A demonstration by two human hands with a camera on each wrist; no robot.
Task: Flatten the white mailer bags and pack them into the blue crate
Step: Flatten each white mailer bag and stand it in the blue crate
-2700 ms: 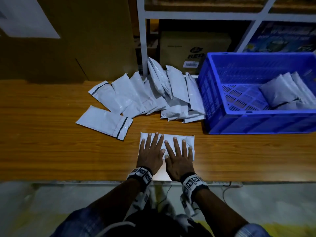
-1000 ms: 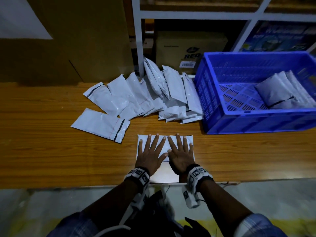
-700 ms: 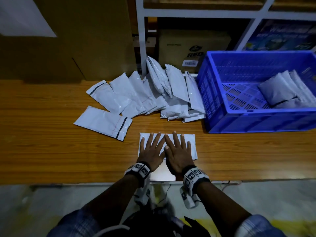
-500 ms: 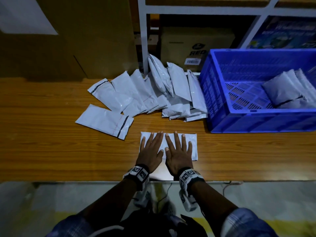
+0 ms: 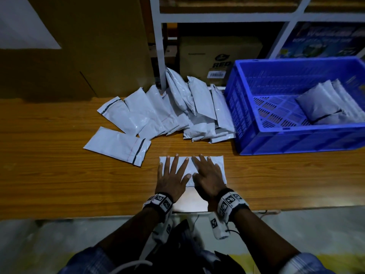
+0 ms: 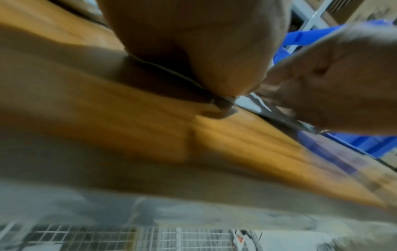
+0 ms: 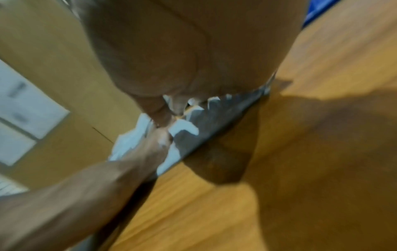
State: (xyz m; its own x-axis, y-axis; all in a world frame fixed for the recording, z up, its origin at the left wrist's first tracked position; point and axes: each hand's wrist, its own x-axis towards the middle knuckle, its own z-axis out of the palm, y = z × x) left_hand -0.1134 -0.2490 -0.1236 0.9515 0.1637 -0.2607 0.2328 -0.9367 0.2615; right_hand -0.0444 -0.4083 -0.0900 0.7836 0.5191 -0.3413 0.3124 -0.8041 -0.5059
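A white mailer bag lies flat on the wooden table near its front edge. My left hand and right hand press on it side by side, palms down, fingers spread and straight. The wrist views are blurred and show my palms low over the bag's edge. A pile of several white mailer bags lies behind, with one bag apart at the left. The blue crate stands at the right and holds a few bags in its far right corner.
A white metal shelf frame with a cardboard box stands behind the pile. A large brown carton rises at the back left. Bare wooden table stretches to the left and right of my hands.
Both hands have stayed flat on the same bag, sliding slightly over it. The right hand has shifted a little rightward. The bag lies flatter and wider than before.
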